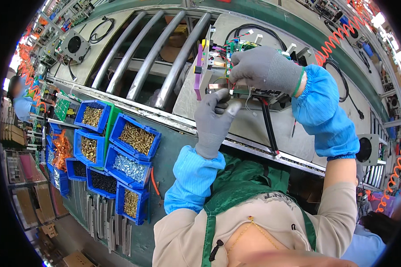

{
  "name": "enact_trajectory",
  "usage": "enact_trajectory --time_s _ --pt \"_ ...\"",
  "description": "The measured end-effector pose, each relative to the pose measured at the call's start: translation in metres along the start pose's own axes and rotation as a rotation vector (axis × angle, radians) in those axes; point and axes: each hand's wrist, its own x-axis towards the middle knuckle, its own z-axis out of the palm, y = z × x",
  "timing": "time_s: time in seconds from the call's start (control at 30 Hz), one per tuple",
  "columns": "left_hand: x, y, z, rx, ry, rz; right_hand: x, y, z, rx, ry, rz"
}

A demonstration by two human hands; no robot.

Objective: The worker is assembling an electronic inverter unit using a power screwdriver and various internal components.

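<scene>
An opened electronic device point(249, 49) with a purple-edged front panel point(198, 71), circuit boards and coloured wires lies on the metal work surface. My right hand point(260, 69), in a grey glove, is closed over its inner side; whatever the fingers grip is hidden. Close to the device's lower edge is my left hand point(214, 120), gloved alike, its fingers bent and the thumb apart. I see nothing held in it. Thin white wires hang below the right hand, and a thick black-and-red cable point(268, 127) runs down over the bench edge.
Blue bins point(135, 135) of screws and small metal parts stand at the left, beside metal strips point(109, 224). Steel rollers point(178, 62) lie beyond them. An orange coiled hose point(338, 38) hangs at the upper right. A fan unit point(75, 46) sits at the far left; people are at both sides.
</scene>
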Motion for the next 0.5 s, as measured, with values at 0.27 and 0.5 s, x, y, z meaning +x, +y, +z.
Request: enact_trajectory --time_s 0.27,0.5 --pt "0.019 -0.006 0.016 -0.248 0.057 -0.038 0.003 0.0 -0.007 0.267 -0.097 0.201" --pt "0.022 -0.011 0.02 -0.164 0.081 -0.092 0.018 0.008 -0.002 0.239 0.066 0.25"
